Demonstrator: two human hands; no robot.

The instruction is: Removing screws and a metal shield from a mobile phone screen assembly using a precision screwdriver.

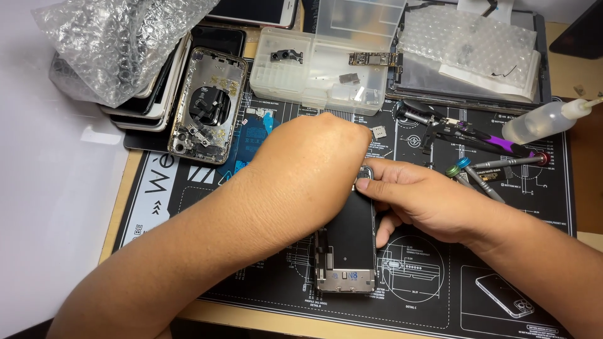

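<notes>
Here the work surface is a black repair mat (502,263) with white line drawings, lying on a wooden table (587,207); to the left there is a pale, smooth sheet (50,188) that covers the table edge. Only the desk is visible, not the rest of the room.

In the middle of the mat lies an opened phone (348,251), with its inner side up: a dark panel and a grey metal plate at the near end. Its long axis runs almost straight away from the person, a little tilted, with the near end close to the front edge of the mat and the far end hidden under the hands.

The left hand (314,157) covers the far end of the phone from above, fingers curled down; what they grasp I cannot tell. The right hand (421,201) holds the right side of the phone, thumb on the upper right corner and fingers bent along the edge.

Behind the left hand lies an empty phone shell (207,107), beside a pile of phones under bubble wrap (119,44). Further back stands a clear plastic parts box (320,69) with small pieces inside. To the right lie several screwdrivers (490,166), one with a purple handle, and a small squeeze bottle (546,119) on its side.
</notes>
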